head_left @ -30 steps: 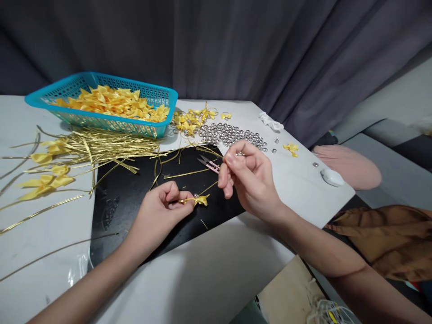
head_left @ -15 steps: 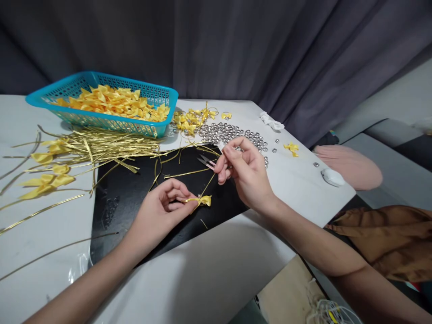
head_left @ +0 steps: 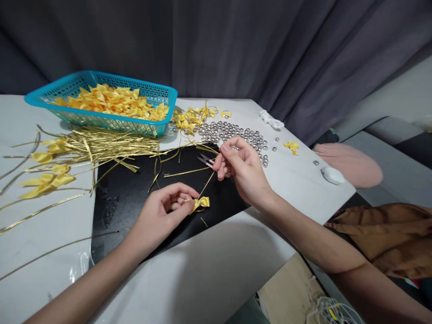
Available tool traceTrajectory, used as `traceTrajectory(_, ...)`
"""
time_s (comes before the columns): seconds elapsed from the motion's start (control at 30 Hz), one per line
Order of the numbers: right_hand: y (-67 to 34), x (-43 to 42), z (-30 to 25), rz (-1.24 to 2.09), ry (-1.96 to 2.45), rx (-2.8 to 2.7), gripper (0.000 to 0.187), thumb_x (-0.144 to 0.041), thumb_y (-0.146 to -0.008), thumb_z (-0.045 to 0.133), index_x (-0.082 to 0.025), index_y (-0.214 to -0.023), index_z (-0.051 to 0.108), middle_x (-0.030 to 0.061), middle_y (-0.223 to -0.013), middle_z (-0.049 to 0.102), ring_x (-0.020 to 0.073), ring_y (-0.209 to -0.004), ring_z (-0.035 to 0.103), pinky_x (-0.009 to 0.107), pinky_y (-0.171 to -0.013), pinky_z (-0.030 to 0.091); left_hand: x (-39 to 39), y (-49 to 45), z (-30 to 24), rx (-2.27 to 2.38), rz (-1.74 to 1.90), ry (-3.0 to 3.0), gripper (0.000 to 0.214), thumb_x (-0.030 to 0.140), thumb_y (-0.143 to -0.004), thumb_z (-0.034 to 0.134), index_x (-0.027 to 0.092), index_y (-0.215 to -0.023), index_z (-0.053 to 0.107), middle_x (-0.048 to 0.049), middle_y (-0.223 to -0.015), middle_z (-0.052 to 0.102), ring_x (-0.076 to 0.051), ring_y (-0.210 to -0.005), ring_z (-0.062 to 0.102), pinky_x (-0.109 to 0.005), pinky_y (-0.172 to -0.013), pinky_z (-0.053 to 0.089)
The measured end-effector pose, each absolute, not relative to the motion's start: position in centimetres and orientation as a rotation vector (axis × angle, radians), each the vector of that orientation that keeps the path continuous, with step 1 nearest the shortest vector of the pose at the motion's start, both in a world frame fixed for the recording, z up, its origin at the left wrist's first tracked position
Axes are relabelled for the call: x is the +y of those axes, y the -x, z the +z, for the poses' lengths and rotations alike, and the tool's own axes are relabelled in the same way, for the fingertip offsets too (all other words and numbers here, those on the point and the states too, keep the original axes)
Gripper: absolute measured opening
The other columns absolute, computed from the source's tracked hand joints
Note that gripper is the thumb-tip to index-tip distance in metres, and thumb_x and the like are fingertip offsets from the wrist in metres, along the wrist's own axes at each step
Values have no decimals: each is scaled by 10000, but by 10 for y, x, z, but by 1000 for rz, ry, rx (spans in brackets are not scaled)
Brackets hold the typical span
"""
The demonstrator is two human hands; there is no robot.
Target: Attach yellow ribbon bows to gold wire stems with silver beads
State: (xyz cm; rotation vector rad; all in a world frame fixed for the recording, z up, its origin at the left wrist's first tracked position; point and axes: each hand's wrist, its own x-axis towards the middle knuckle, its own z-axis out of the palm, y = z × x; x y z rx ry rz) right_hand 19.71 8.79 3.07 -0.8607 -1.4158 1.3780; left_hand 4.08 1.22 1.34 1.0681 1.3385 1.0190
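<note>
My left hand (head_left: 165, 209) pinches a small yellow ribbon bow (head_left: 201, 203) just above the black mat (head_left: 135, 193). A thin gold wire tie (head_left: 208, 182) runs from the bow up and to the right. My right hand (head_left: 241, 168) pinches the upper end of that gold tie, pulling it taut. Small pink-handled snips (head_left: 206, 161) lie on the mat right beside my right fingers.
A blue basket (head_left: 101, 103) of yellow bows stands at the back left. In front of it lies a heap of gold wire ties (head_left: 101, 146). Silver beads (head_left: 232, 133) spread behind my right hand. Finished bows on ties (head_left: 47, 180) lie at the left; a white mouse (head_left: 332, 175) at the right.
My right hand has risen and moved back with the gold tie, drawing it tight from the bow. My left hand has turned the bow slightly and stayed in place.
</note>
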Motion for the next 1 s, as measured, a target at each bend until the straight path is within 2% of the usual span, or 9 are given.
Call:
traceTrajectory(0.2,-200,87,36,1233,797,-1631,237,-402,-879,538,-210,-801,423,-76,-533,515,40,-412,393,177,-426,313,11,-41,12,1374,991,-1173,144,292,-582,643,164,-635,683,11,-544,560,-112,-516,460,-222,-500,348)
traceTrajectory(0.5,-212,85,44,878,746,-1997,174,-373,-930,449,-228,-834,440,-47,-603,454,79,-497,422,244,-493,325,11,-39,10,1381,958,-1256,152,296,-610,617,162,-641,684,-16,-591,614,-122,-530,486,-231,-526,371)
traceTrajectory(0.77,-214,87,46,844,765,-2029,198,-404,-919,457,-232,-821,457,-42,-593,459,89,-493,418,253,-489,316,10,-39,7,1364,953,-1290,117,272,-618,603,175,-629,669,-8,-584,617,-126,-526,505,-230,-526,389)
traceTrajectory(1.0,-211,83,43,905,678,-2047,167,-352,-943,421,-223,-840,445,-42,-626,444,80,-515,433,235,-501,323,9,-42,10,1331,980,-1318,101,254,-613,596,170,-590,646,-19,-601,640,-126,-544,535,-216,-526,420)
